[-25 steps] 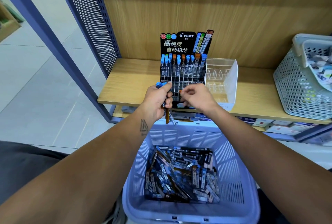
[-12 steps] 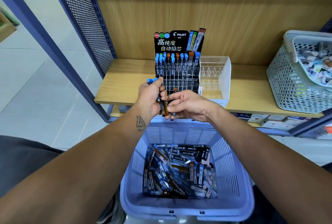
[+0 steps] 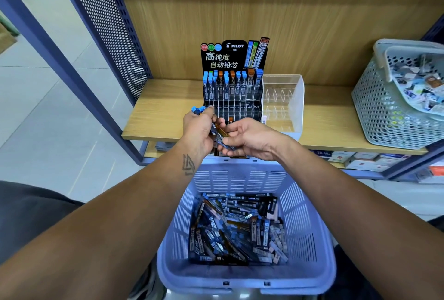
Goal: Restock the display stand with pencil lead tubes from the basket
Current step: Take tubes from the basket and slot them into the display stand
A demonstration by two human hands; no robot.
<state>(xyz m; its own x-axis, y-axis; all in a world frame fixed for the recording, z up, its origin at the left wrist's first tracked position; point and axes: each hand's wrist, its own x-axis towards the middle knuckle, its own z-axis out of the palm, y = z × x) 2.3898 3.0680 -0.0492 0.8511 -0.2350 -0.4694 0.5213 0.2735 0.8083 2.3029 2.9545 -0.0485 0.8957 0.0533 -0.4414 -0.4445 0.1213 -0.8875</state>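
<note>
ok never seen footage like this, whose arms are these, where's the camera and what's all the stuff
There is no machine here: these are a person's two bare arms, filmed by a wide-angle camera worn on the head, looking forward and down. The left hand grips a bunch of slim pencil lead tubes with blue caps. The right hand pinches one tube out of that bunch. On the wooden shelf stands a black Pilot display stand with a back row of tubes and many open slots in front. Beside it, to its right, is a clear plastic divided box; farther right sits a grey perforated basket. Below the hands, a lilac plastic basket holds loose tubes.
</note>
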